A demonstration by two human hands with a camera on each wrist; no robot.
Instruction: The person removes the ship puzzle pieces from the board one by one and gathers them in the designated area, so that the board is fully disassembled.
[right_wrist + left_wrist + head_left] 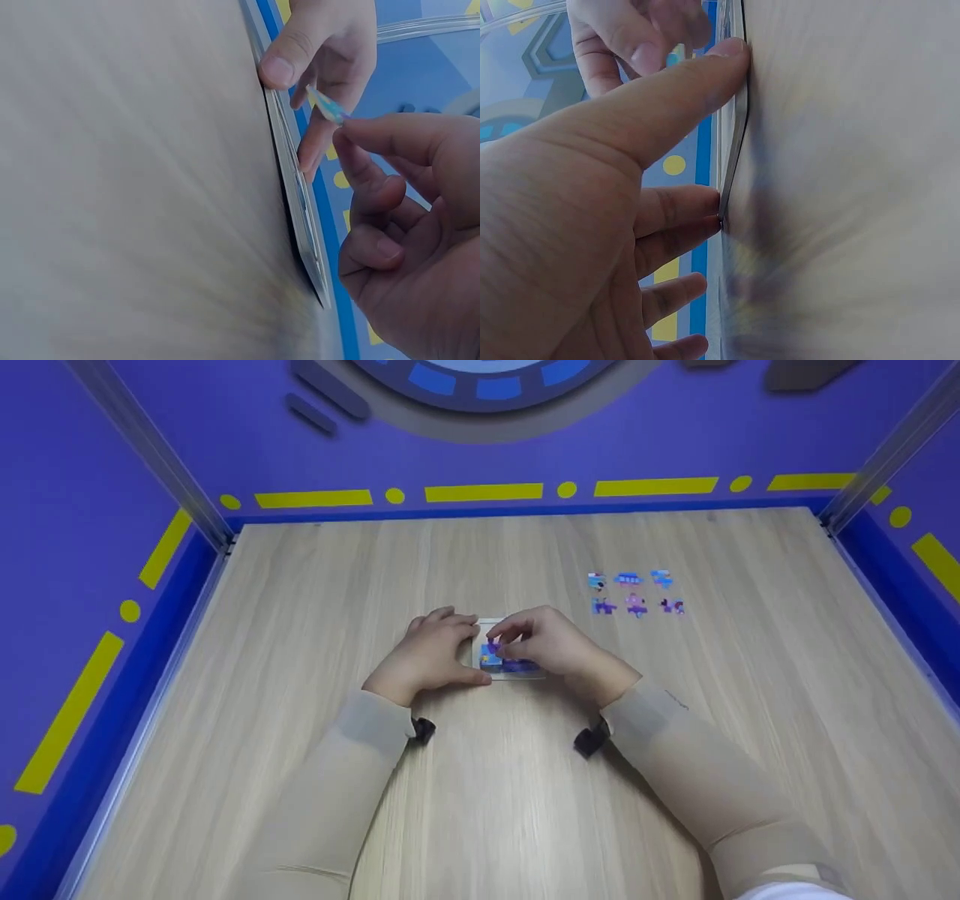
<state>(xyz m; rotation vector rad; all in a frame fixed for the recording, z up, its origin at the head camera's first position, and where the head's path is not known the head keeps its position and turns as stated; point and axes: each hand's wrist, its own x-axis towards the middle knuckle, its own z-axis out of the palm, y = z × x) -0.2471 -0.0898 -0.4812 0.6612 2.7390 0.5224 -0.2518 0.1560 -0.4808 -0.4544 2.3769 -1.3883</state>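
Observation:
My right hand (551, 641) pinches a small jigsaw puzzle piece (326, 106) between thumb and forefinger, tilted above a shallow puzzle tray (519, 676). In the head view the piece is purple and partly covered by the fingers. My left hand (435, 654) rests against the tray's left end, its thumb (727, 56) at the near edge and forefinger by the far corner. Its fingers are fairly straight and spread. Blue and purple picture pieces (491, 656) lie in the tray's near part. My right hand hides the tray's right side.
Several loose puzzle pieces (636, 604) lie in two rows on the wooden table (480, 795), to the right and beyond the tray. Purple panels (495, 457) with yellow marks stand at the table's back and sides.

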